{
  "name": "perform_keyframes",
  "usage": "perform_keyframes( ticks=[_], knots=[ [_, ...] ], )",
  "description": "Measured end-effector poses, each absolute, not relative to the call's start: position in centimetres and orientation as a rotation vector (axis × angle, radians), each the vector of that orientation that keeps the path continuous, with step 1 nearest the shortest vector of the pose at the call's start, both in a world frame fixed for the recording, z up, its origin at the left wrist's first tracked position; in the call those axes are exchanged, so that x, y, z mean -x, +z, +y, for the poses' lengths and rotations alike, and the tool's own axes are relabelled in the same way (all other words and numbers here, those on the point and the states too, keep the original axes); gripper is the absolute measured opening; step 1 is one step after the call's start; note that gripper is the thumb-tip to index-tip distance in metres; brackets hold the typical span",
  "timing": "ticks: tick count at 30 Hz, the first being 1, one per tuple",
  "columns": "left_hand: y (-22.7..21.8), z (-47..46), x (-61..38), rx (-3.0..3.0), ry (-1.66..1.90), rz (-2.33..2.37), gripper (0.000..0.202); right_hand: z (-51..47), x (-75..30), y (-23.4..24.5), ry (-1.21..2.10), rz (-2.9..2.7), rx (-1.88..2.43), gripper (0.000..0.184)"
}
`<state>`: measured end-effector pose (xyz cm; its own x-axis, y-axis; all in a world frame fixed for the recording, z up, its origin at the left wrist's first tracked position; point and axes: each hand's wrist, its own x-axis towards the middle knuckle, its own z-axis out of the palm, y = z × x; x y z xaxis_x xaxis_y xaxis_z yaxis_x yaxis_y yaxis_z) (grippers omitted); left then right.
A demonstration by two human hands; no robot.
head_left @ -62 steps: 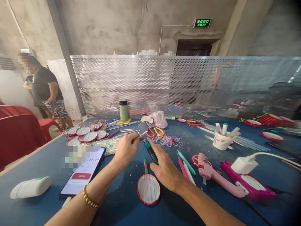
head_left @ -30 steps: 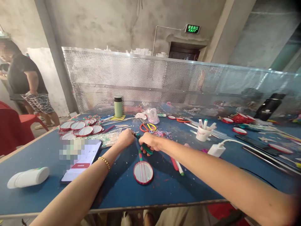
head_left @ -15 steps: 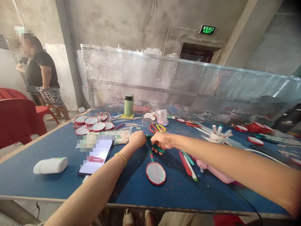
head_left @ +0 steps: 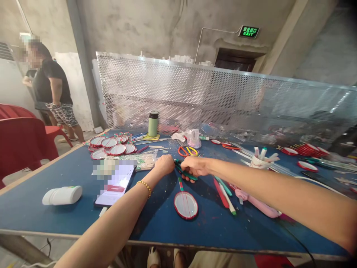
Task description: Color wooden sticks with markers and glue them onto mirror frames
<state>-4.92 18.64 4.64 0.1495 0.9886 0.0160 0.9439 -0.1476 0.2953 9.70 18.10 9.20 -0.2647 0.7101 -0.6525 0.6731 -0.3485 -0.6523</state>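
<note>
Green-handled pliers (head_left: 187,174) are gripped in my right hand (head_left: 193,166), with their jaws pointing left. Right at the jaws, my left hand (head_left: 165,164) is closed, its fingers pressed together; whatever it pinches is hidden. Just below the hands, a small round racket-shaped piece (head_left: 185,205) with a red rim, pale face and red-green handle lies flat on the blue table (head_left: 156,223). Behind my hands are scissors with red and yellow handles (head_left: 192,151). A plastic packet of thin sticks (head_left: 142,163) lies beside my left hand.
A phone (head_left: 115,186) and a white bottle (head_left: 63,195) lie on the left. Red-rimmed discs (head_left: 117,149) are piled at the back left, near a green flask (head_left: 153,125). Pens (head_left: 225,197) and a cup of markers (head_left: 259,162) are on the right. A perforated metal panel (head_left: 173,93) stands behind.
Both hands stay together at the pliers with hardly any movement. The whole view has shifted slightly, so things appear a little further right.
</note>
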Motion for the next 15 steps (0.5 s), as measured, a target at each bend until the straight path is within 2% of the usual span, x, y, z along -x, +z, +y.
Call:
perform_keyframes(
  ticks=[9, 15],
  knots=[
    [4.7, 17.5, 4.6, -2.232, 0.406, 1.949, 0.033, 19.3, -9.5, 9.9, 1.924, -1.740, 1.981, 0.049],
    [5.0, 17.3, 4.5, -2.243, 0.400, 1.938, 0.031, 19.5, -9.2, 9.3, 1.866, -1.811, 1.975, 0.043]
  ],
)
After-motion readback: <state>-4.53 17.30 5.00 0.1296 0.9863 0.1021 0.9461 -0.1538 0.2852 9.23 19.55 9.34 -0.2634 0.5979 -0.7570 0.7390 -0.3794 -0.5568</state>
